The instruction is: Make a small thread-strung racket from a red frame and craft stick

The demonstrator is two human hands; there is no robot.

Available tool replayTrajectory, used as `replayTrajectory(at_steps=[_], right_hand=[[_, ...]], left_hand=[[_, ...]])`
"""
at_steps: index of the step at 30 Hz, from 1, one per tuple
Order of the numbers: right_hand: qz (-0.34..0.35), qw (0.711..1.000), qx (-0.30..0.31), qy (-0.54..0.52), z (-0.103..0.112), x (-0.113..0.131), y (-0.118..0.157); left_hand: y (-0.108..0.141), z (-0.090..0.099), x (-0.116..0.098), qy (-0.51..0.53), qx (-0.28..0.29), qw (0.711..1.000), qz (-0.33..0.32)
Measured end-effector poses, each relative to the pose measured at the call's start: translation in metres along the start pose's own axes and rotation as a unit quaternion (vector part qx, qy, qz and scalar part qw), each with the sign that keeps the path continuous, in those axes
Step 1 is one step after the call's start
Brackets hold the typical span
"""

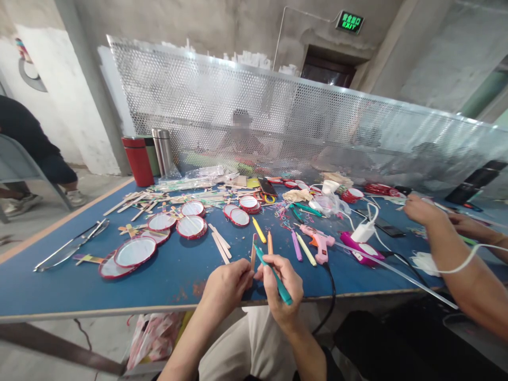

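Observation:
My left hand [229, 283] is closed on a wooden stick [253, 254] that stands up from its fingers, near the table's front edge. In my right hand [283, 286] is a teal marker [281, 286], its tip up against the stick's upper part. Just beyond my hands lie a yellow marker [259, 230], an orange marker [270, 242], a purple marker [296, 245] and a pale yellow marker [307, 249]. Loose wooden sticks [219, 243] rest to the left of them.
Red-rimmed discs [135, 252], metal tongs [75, 246] and a red flask [138, 162] are on the left. A pink glue gun [317, 241], its cable and a magenta power strip [362, 250] lie right. Another person's hands [426, 211] work at the far right.

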State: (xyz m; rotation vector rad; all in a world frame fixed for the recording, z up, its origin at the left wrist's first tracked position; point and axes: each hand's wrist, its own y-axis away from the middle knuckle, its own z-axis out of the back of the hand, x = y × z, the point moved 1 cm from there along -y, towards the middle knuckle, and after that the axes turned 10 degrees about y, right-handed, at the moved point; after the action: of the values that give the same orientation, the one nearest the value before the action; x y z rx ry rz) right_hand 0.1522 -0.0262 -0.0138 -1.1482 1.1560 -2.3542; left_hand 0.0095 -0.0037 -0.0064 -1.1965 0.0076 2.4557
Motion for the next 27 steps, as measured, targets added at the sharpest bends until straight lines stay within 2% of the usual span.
replayTrajectory(at_steps=[9,27], right_hand=[[-0.023,0.998,-0.049,-0.024,0.0023,0.0037,-0.0009],[0.003,1.0,-0.012,0.0,0.001,-0.001,0.0023]], left_hand=[[0.0006,0.0014,-0.0018,0.015,0.004,1.0,-0.002],[0.0009,0.001,-0.0014,-0.003,0.009,1.0,0.007]])
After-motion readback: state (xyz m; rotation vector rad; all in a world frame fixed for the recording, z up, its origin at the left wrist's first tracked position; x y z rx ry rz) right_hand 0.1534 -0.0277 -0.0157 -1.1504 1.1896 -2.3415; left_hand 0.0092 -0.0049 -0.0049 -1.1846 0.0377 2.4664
